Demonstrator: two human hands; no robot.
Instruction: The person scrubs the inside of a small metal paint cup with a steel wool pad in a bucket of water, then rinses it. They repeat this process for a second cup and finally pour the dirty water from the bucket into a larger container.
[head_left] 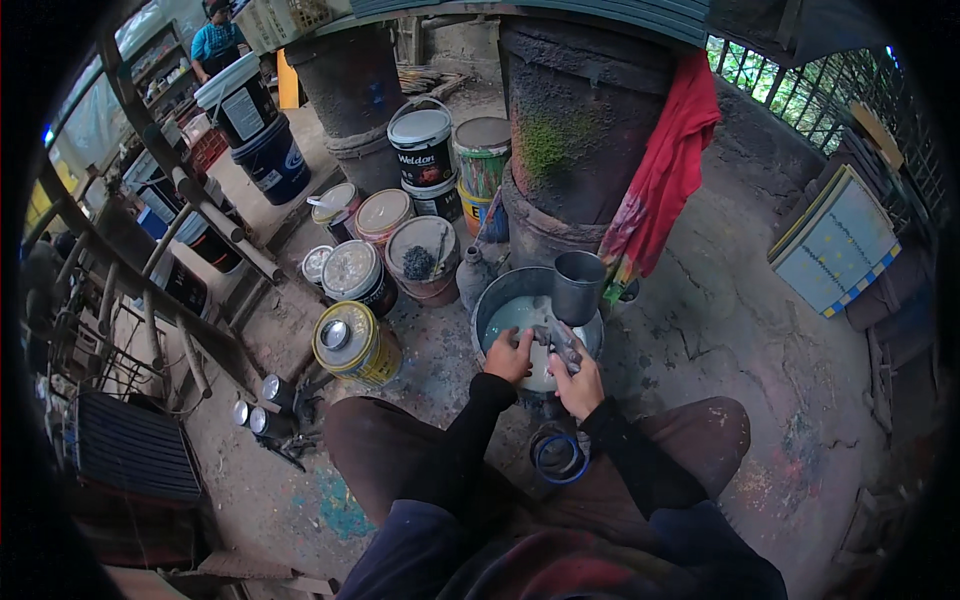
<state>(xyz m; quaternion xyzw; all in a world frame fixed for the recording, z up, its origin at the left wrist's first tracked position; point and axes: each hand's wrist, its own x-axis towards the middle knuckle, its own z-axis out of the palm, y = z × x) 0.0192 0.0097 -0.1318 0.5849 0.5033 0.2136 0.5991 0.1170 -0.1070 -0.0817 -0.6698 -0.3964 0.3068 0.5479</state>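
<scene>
Over a metal bucket point(484, 300) of milky pale-green liquid, I hold what looks like a grey paint spray gun point(566, 345). An open dark-grey cup point(578, 290) sits at its top end. My right hand point(580, 385) is closed round its grip. My left hand point(509, 357) has its fingers closed at a small grey part on the gun's left side; the fingers hide some of it. Both hands are near the bucket's close rim, between my knees. A roll of tape or ring with a blue edge point(561, 460) is on the floor below the bucket.
Paint tins, including a yellow one point(358, 345), and a grey bottle point(474, 278) crowd the left of the bucket. Small metal cups point(270, 420) lie farther left. Large dark drums point(570, 120) stand behind; a red cloth point(665, 165) hangs there. Another person point(215, 42) is far left.
</scene>
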